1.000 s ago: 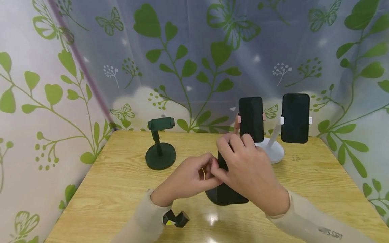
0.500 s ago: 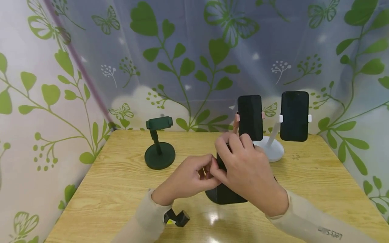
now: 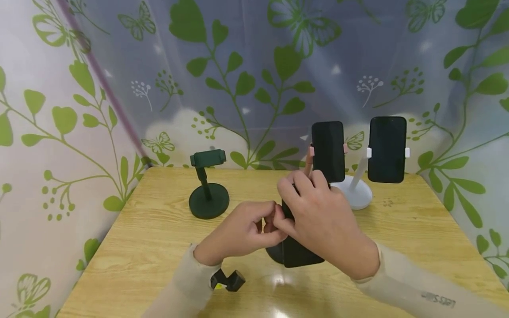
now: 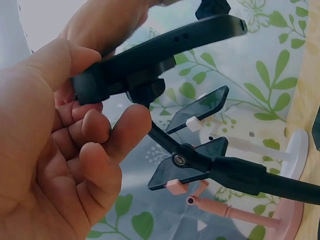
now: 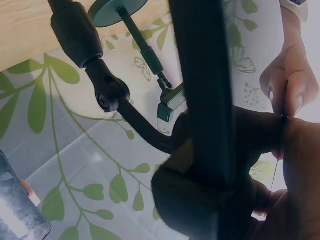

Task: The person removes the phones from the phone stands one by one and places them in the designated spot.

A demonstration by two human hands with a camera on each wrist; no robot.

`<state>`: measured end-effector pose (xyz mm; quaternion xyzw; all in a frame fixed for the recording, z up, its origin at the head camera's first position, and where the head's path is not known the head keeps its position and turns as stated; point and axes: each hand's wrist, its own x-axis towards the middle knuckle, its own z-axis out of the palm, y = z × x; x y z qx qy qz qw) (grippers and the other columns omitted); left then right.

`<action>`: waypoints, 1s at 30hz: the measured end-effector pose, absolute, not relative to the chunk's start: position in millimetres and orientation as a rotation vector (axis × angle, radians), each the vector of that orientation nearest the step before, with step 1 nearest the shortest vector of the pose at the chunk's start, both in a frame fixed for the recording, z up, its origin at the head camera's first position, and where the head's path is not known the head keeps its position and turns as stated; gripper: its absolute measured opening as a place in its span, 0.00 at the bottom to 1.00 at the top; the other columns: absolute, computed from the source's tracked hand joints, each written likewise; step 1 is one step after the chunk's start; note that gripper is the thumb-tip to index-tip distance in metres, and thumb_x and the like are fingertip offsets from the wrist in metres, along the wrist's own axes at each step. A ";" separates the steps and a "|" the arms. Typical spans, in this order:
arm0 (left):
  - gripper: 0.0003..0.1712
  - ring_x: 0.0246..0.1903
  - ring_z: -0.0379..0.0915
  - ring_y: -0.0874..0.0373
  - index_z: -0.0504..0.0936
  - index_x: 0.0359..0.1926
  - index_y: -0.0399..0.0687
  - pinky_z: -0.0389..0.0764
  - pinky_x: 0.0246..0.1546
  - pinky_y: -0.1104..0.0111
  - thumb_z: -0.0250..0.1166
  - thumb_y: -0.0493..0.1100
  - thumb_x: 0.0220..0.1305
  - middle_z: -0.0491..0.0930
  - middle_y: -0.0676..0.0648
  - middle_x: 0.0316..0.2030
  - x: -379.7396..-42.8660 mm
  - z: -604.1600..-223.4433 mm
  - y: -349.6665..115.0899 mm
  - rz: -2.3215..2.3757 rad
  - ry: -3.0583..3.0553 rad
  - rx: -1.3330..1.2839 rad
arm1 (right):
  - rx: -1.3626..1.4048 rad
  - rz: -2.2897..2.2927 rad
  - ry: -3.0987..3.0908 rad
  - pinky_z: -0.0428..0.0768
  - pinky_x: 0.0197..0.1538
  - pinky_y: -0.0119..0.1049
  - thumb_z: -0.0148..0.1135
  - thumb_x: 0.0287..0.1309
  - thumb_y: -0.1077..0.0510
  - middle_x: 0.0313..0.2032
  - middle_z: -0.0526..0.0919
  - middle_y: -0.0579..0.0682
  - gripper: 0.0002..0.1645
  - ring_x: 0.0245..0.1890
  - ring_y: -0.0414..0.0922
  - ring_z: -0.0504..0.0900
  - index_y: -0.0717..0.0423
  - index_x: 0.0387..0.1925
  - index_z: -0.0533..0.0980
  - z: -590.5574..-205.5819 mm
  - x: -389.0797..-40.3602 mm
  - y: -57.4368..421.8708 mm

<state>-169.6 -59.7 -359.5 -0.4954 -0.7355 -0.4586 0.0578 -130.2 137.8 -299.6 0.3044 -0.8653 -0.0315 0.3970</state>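
A black phone [image 3: 300,254] sits in the clamp of a black phone stand, its face toward me and partly hidden by my hands. My left hand [image 3: 248,229] pinches the clamp's left end [image 4: 90,85] between thumb and fingers. Across the phone's upper part reaches my right hand [image 3: 324,216], its fingers curled over the far side and its thumb close to the left fingertips. In the left wrist view the stand's jointed arm [image 4: 237,175] slants away below the phone. The phone's dark edge [image 5: 202,75] fills the middle of the right wrist view.
A green phone stand [image 3: 208,201] without a phone stands at the left. Behind my right hand, a pink stand [image 3: 309,161] and a white stand [image 3: 358,194] each hold a dark phone. A black device [image 3: 228,281] is on my left wrist. Leaf-patterned cloth [image 3: 246,79] borders the wooden table [image 3: 159,251].
The head view has tilted down a little, so the scene sits slightly higher. Both hands keep their hold on the stand, with only a tiny shift leftward.
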 end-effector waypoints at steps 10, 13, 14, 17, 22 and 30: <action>0.08 0.27 0.75 0.68 0.77 0.35 0.53 0.79 0.25 0.74 0.67 0.38 0.69 0.79 0.57 0.29 -172.2 -359.1 -62.0 -1.506 -2.292 -1.496 | 0.760 -0.058 -2.194 0.51 0.14 0.32 0.47 0.66 0.49 0.36 0.75 0.53 0.18 0.24 0.51 0.63 0.59 0.42 0.72 -300.1 -130.3 136.6; 0.07 0.35 0.78 0.65 0.76 0.37 0.51 0.84 0.35 0.69 0.66 0.37 0.68 0.79 0.54 0.35 -171.4 -361.1 -58.6 -1.695 -2.343 -1.459 | 0.753 -0.051 -2.191 0.51 0.14 0.33 0.53 0.62 0.49 0.37 0.76 0.54 0.17 0.25 0.52 0.65 0.60 0.43 0.73 -301.5 -129.9 136.0; 0.07 0.36 0.77 0.63 0.75 0.38 0.50 0.84 0.37 0.68 0.66 0.36 0.67 0.79 0.53 0.36 -170.9 -361.9 -57.2 -1.784 -2.354 -1.447 | 0.753 -0.051 -2.187 0.51 0.14 0.33 0.55 0.61 0.49 0.37 0.76 0.54 0.18 0.25 0.52 0.66 0.60 0.43 0.73 -302.0 -129.8 135.9; 0.10 0.38 0.76 0.60 0.74 0.46 0.44 0.82 0.41 0.67 0.65 0.35 0.67 0.78 0.49 0.41 -169.5 -364.6 -52.9 -2.089 -2.357 -1.427 | 0.753 -0.061 -2.176 0.51 0.15 0.33 0.55 0.60 0.50 0.37 0.76 0.54 0.19 0.25 0.52 0.65 0.61 0.44 0.73 -302.6 -129.2 135.7; 0.22 0.45 0.81 0.58 0.72 0.62 0.36 0.83 0.51 0.65 0.65 0.32 0.70 0.82 0.46 0.49 -169.1 -368.2 -47.5 -2.496 -2.248 -1.403 | 0.751 -0.055 -2.153 0.50 0.15 0.34 0.48 0.62 0.50 0.37 0.76 0.54 0.19 0.25 0.52 0.66 0.61 0.43 0.74 -302.8 -129.0 135.5; 0.12 0.43 0.81 0.59 0.76 0.52 0.34 0.82 0.48 0.68 0.64 0.31 0.69 0.84 0.50 0.43 -169.9 -367.8 -48.7 -2.579 -2.210 -1.427 | 0.776 -0.022 -2.170 0.50 0.15 0.32 0.48 0.63 0.52 0.34 0.73 0.53 0.15 0.25 0.52 0.65 0.59 0.41 0.73 -300.3 -128.6 134.6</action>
